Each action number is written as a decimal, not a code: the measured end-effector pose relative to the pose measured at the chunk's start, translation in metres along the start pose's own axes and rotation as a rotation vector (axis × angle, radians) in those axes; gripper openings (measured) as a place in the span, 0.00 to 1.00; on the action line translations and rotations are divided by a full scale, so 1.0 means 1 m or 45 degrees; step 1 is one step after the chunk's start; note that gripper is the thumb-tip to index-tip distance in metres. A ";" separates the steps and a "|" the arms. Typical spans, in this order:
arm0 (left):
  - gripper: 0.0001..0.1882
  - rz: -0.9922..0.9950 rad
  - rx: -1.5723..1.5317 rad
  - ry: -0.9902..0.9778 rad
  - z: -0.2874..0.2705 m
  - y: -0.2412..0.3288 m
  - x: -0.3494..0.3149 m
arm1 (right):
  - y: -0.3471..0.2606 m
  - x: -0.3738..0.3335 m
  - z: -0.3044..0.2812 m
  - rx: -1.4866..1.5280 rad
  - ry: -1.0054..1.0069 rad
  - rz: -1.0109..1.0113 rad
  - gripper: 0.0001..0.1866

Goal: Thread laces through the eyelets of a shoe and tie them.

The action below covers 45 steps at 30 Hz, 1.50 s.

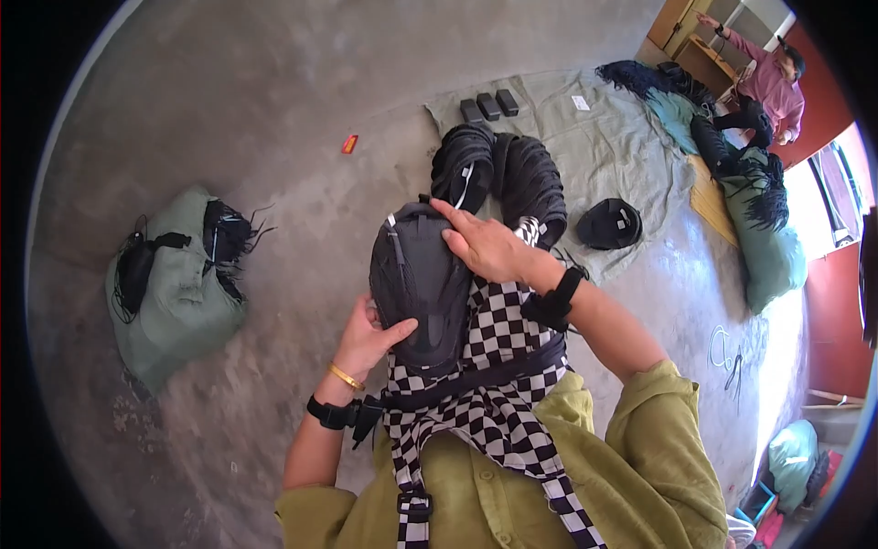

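Observation:
A black oval fabric piece (416, 284), something like a small padded pouch with a strip down its face, lies over my lap on a black-and-white checked apron (498, 320). My left hand (370, 339) grips its lower left edge, thumb on top and fingers underneath. At its upper right end, my right hand (485, 245) holds the edge, fingers reaching to the top and thumb on the face. Just beyond stand two stacks of similar black pieces, a left stack (460, 165) and a right stack (530, 183). The underside of the held piece is hidden.
A single black piece (610, 224) lies on a grey-green cloth (594, 137), with three dark blocks (489, 105) at its far edge. A stuffed green sack (178, 293) stands at left, a red packet (349, 144) beyond. Far right, a person (768, 87) is beside more sacks (764, 247).

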<state>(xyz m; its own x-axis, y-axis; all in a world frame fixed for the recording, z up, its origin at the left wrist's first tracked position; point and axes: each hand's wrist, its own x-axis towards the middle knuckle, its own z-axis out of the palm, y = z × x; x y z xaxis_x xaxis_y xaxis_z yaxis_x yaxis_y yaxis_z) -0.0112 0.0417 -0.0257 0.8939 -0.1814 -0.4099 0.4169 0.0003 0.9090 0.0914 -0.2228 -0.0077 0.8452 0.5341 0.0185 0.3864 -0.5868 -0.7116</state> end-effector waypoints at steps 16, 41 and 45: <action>0.45 0.124 0.430 0.298 -0.007 -0.045 -0.002 | -0.042 -0.106 0.012 0.017 0.029 -0.104 0.13; 0.08 0.250 0.499 -0.589 0.067 0.044 -0.057 | -0.060 -0.113 -0.055 0.402 -0.575 0.091 0.08; 0.07 0.556 0.793 -0.543 0.036 0.048 -0.062 | -0.042 -0.120 -0.104 0.316 -0.451 0.055 0.11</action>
<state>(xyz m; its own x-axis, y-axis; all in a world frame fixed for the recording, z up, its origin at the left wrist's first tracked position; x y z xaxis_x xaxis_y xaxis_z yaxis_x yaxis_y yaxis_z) -0.0520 0.0177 0.0463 0.7629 -0.6432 -0.0651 -0.2258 -0.3594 0.9055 0.0122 -0.3256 0.0933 0.6629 0.7136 -0.2267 0.2163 -0.4724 -0.8545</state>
